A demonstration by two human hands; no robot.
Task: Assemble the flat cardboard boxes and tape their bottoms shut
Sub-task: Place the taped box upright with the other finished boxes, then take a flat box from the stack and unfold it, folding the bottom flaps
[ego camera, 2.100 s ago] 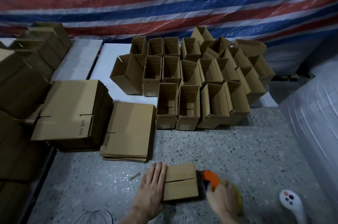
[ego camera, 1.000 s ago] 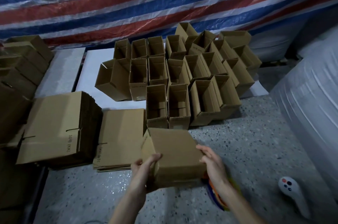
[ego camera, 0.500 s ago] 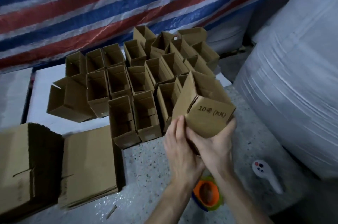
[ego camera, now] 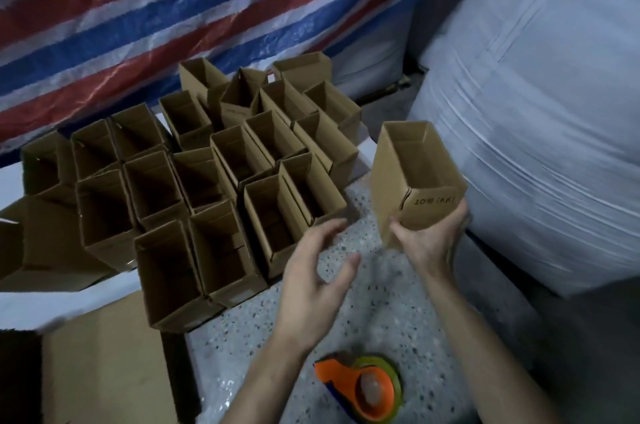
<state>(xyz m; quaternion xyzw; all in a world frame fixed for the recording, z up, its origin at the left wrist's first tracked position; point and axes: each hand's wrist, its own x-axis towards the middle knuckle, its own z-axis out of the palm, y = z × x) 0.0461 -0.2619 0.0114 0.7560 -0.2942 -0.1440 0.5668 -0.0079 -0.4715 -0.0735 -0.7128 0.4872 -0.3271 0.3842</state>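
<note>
R hand (ego camera: 427,240) grips open-top box (ego camera: 412,174) by its lower end, just right of finished boxes (ego camera: 214,188). L hand (ego camera: 311,271) empty, fingers loosely spread. Step: prob. parking a done box; next needs it set upright beside the row w/o knocking neighbours.

A narrow lane, walled on both sides
Bare speckled floor (ego camera: 374,313) lies between packed open boxes (ego camera: 214,216), left, and a bulging white sack (ego camera: 540,146), right; the held box (ego camera: 415,178) blocks its far end, a tape dispenser (ego camera: 363,389) the near end.
</note>
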